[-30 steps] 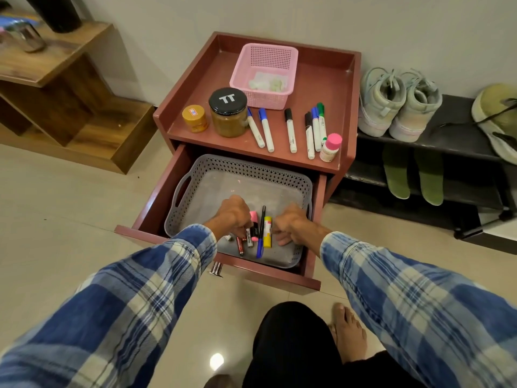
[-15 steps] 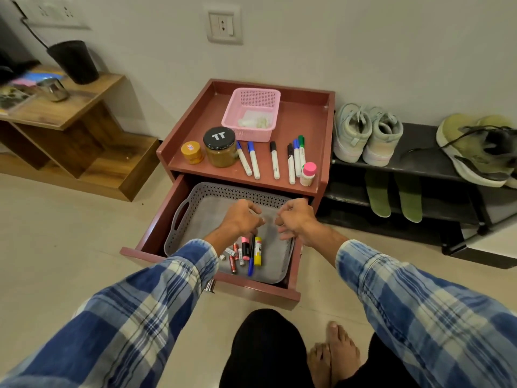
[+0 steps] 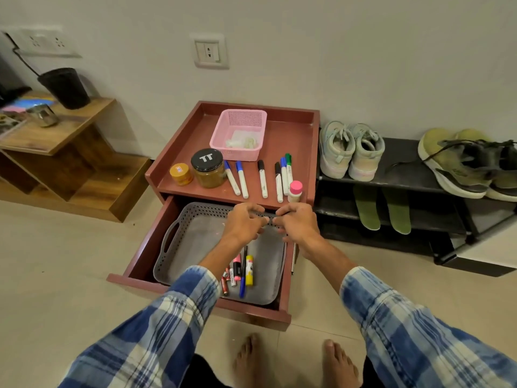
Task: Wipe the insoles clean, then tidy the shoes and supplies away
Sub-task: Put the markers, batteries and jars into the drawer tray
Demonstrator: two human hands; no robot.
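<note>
The left hand [image 3: 246,222] and right hand [image 3: 296,223] have risen off the pens [image 3: 242,275] at the gray tray's [image 3: 195,242] near edge to its far rim, each grip loosely curled and holding nothing, so those supplies look stowed, while the green insoles [image 3: 367,208] lie on the shoe rack's [image 3: 402,155] lower shelf.

head-worn view, forward and down

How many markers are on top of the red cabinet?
6: two blue-capped markers beside the jar, one black-capped marker alone, then another black-capped marker, a third blue-capped marker and a green-capped marker bunched by the pink-capped bottle.
</note>
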